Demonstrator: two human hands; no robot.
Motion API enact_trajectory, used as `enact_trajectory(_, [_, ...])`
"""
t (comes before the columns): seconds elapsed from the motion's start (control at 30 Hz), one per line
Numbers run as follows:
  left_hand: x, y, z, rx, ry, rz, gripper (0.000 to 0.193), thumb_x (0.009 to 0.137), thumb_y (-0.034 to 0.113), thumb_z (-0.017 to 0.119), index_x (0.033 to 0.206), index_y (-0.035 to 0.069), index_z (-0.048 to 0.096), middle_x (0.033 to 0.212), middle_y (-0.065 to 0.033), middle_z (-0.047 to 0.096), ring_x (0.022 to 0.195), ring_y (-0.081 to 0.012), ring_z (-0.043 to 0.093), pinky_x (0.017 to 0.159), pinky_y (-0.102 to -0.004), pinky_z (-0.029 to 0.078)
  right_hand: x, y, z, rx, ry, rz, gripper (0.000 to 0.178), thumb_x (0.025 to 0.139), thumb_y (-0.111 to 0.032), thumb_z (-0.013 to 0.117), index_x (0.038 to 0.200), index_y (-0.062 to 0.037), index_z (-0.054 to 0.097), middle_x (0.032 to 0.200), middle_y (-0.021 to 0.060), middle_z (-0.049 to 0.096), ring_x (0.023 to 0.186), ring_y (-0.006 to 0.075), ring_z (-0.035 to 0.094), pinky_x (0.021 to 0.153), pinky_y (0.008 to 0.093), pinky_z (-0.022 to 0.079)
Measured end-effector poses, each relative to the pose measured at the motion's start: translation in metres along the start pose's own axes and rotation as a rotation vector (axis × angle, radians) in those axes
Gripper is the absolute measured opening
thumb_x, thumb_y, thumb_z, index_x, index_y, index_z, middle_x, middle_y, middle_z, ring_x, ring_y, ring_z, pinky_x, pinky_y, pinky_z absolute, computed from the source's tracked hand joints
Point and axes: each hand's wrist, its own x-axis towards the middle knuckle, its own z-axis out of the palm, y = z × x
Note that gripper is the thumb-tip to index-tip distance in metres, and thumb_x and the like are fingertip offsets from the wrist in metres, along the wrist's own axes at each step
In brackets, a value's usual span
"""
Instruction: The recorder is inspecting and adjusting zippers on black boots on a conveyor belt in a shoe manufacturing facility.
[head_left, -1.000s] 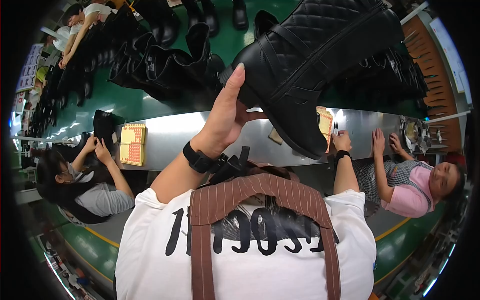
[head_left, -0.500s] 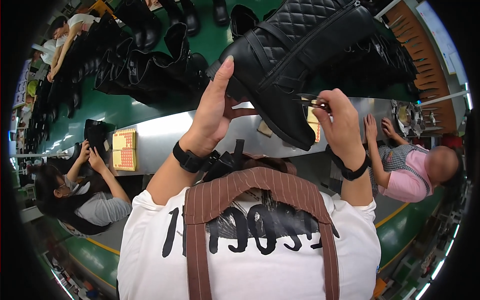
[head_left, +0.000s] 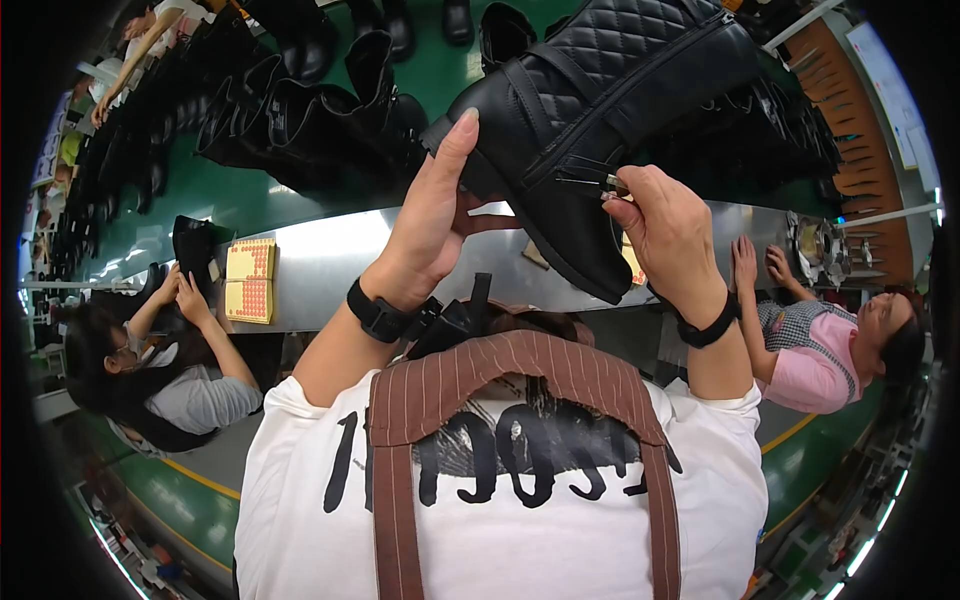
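Note:
A black ankle boot (head_left: 570, 215) with a quilted shaft, straps and a side zip is held up before me, tilted, its toe pointing down and its shaft toward the upper right. My left hand (head_left: 430, 220) grips it by the sole near the heel, thumb up along the heel and fingers hidden behind the sole. Between the fingertips of my right hand (head_left: 668, 225) is a small tool with two thin pointed blades, like thread snips (head_left: 605, 183). Its tips are spread and lie over the boot's side near the lower strap; whether they touch it I cannot tell.
A metal-topped bench (head_left: 330, 240) runs across, with yellow cards bearing red dots (head_left: 250, 280) at its left. Beyond it, several black boots (head_left: 325, 120) stand on a green surface. A person at left (head_left: 180, 370) handles a dark boot; another person's hands (head_left: 745, 265) are close at right.
My right hand and the snips have shifted slightly up and left along the boot, and the blades show more spread. The boot stays held by my left hand, a little higher in view.

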Motion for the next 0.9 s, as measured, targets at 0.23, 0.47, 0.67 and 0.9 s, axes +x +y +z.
enact_trajectory(0.23, [-0.002,-0.001,-0.003,0.026,0.000,0.027,0.059,0.088,0.057,0.057,0.127,0.013,0.053,0.115,-0.0060,0.062,0.098,-0.0208,0.062,0.073,-0.0411,0.059,0.004,-0.005,0.000,-0.031,-0.044,-0.025,0.021,0.085,-0.024,0.066,0.087,-0.0070,0.055,0.069,0.0058,0.052,0.061,0.0232,0.055,0.054,0.0343,0.042])
enact_trajectory(0.47, [-0.006,-0.002,-0.002,0.034,0.035,0.039,0.059,0.088,0.057,0.057,0.127,0.013,0.053,0.116,-0.0061,0.061,0.098,-0.0208,0.063,0.072,-0.0394,0.059,0.000,0.000,-0.013,0.270,0.033,0.042,0.018,0.087,-0.021,0.065,0.087,-0.0041,0.059,0.072,0.0094,0.058,0.063,0.0260,0.058,0.056,0.0322,0.043])
enact_trajectory(0.67, [-0.003,-0.004,-0.004,0.023,0.025,0.027,0.059,0.088,0.056,0.057,0.128,0.014,0.052,0.115,-0.0058,0.062,0.098,-0.0206,0.063,0.072,-0.0392,0.059,-0.019,0.009,-0.014,0.176,-0.058,0.169,0.018,0.089,-0.018,0.064,0.089,-0.0003,0.059,0.075,0.0132,0.059,0.063,0.0285,0.058,0.057,0.0325,0.045])
enact_trajectory(0.9, [0.005,-0.006,-0.018,-0.067,0.001,0.015,0.064,0.089,0.064,0.048,0.131,0.015,0.051,0.121,-0.0085,0.060,0.114,-0.0263,0.055,0.091,-0.0542,0.046,-0.105,0.152,0.033,-0.241,-0.098,0.900,0.024,0.093,-0.021,0.056,0.105,-0.0002,0.057,0.094,0.0225,0.063,0.083,0.0424,0.061,0.070,0.0480,0.048])
